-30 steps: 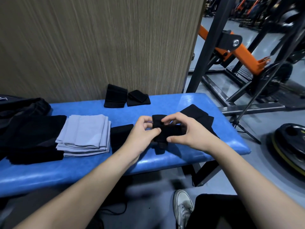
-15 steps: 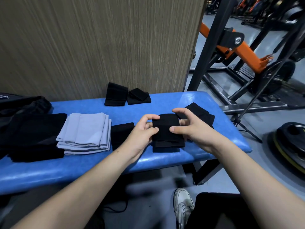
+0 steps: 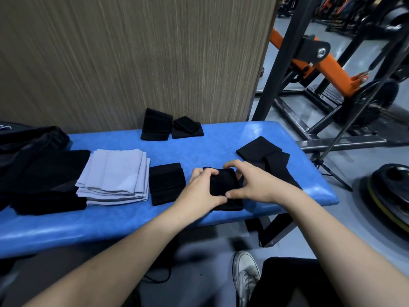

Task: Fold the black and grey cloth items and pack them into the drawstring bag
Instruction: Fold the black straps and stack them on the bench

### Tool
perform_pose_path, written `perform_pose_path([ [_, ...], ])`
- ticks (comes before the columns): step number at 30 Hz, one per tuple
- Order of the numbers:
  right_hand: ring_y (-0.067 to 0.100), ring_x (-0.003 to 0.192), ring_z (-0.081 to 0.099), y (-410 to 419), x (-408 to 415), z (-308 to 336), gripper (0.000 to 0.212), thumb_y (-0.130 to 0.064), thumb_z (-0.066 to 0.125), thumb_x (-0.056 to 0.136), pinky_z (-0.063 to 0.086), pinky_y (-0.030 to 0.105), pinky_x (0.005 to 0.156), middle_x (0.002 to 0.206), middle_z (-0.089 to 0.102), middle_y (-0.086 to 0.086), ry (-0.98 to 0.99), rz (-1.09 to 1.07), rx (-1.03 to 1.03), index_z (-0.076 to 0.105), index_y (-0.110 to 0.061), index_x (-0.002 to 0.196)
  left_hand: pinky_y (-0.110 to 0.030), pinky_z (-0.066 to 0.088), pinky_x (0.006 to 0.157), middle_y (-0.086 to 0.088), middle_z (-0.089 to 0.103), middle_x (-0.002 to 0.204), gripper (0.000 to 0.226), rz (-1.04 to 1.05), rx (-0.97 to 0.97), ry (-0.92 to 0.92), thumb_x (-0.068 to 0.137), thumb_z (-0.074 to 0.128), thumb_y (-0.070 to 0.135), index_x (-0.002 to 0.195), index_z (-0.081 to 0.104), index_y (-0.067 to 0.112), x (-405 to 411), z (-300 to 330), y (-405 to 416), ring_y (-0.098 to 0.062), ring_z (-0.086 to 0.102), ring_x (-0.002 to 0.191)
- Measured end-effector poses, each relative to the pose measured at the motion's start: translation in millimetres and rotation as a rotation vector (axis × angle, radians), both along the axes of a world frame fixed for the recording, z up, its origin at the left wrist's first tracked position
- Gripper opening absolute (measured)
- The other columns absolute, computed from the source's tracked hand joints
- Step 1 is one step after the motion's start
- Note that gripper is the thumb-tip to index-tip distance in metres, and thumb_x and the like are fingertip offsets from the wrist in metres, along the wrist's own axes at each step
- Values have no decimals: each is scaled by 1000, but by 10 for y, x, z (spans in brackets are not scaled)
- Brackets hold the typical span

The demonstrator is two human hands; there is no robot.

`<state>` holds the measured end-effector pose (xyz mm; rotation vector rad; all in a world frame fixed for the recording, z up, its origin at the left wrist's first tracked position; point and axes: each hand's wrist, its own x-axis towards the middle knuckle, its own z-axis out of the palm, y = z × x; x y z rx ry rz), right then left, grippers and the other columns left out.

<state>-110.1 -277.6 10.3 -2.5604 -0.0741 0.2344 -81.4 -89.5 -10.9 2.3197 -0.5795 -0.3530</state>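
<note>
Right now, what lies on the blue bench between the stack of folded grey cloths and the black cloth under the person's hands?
A folded black cloth lies flat on the blue bench, between the grey stack and the black cloth being folded, in the head view.

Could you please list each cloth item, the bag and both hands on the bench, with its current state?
Small black cloth: folded, pressed on the bench.
Left hand: grip on that cloth.
Right hand: grip on that cloth.
Black cloth beside it: folded, flat.
Grey cloth stack: folded.
Long black cloth: unfolded.
Black bag: slumped.
</note>
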Motion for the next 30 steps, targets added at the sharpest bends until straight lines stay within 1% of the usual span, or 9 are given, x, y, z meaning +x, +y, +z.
perform_pose_path([
  [3, -3, 83, 50, -52, -33, 7, 69, -32, 86, 72, 38, 13, 75, 108, 49, -4, 18, 31, 22, 48, -33, 128, -25, 43, 97, 7, 36, 130, 80, -47, 11, 23, 73, 82, 35, 141, 41, 26, 32, 3, 28, -9, 50, 116],
  [7, 9, 88, 54, 14, -44, 11, 62, -37, 84, 70, 50, 34, 86, 106, 47, -4, -5, 12, -68, 48, -37, 122, -18, 38, 92, 7, 40, 132, 77, -22, -19, -23, 74, 82, 35, 140, 44, 27, 50, -27, 26, -10, 50, 119],
  [10, 15, 93, 56, 47, -32, 23, 64, -43, 83, 68, 51, 40, 87, 108, 46, -5, 12, 13, -116, 48, -37, 121, -18, 37, 92, 5, 43, 131, 76, 14, -43, -61, 75, 81, 38, 140, 45, 28, 43, -40, 6, -12, 51, 119],
  [14, 15, 95, 56, 48, 4, 14, 62, -46, 82, 69, 51, 40, 88, 106, 48, -6, -9, 8, -140, 48, -37, 121, -18, 35, 95, 4, 46, 134, 74, 26, -55, -93, 78, 79, 39, 142, 44, 29, 66, -64, -5, -14, 49, 125],
  [17, 14, 95, 54, 10, 26, 4, 58, -41, 81, 73, 49, 35, 87, 104, 50, -5, -19, -4, -138, 51, -34, 122, -17, 33, 97, 5, 45, 135, 75, 9, -58, -67, 78, 79, 39, 143, 43, 29, 84, -73, 4, -12, 46, 128],
  [19, 15, 93, 55, 3, 32, -4, 56, -40, 79, 73, 49, 34, 86, 102, 51, -5, -40, 4, -161, 50, -34, 121, -21, 36, 101, 5, 45, 136, 79, 0, -48, -46, 77, 80, 38, 145, 41, 29, 92, -73, 5, -13, 46, 128],
  [22, 21, 96, 60, 63, 25, 13, 58, -48, 72, 72, 49, 35, 84, 106, 49, -7, -28, 20, -308, 45, -37, 122, -25, 38, 104, 5, 45, 134, 81, 2, -44, -24, 76, 82, 36, 145, 41, 29, 109, -70, 4, -13, 47, 127],
  [25, 26, 94, 63, 142, 8, 31, 58, -52, 66, 75, 44, 32, 76, 113, 47, -5, -62, 16, -459, 42, -37, 126, -22, 38, 102, 5, 45, 133, 81, 12, -60, -2, 76, 82, 35, 145, 41, 28, 120, -71, 9, -12, 47, 126],
  [30, 31, 91, 65, 207, 15, 27, 55, -53, 58, 79, 45, 34, 74, 117, 48, -1, -115, -4, -525, 42, -32, 128, -20, 38, 98, 5, 44, 133, 79, 32, -78, 25, 77, 81, 32, 144, 41, 27, 136, -70, 12, -12, 50, 122],
])
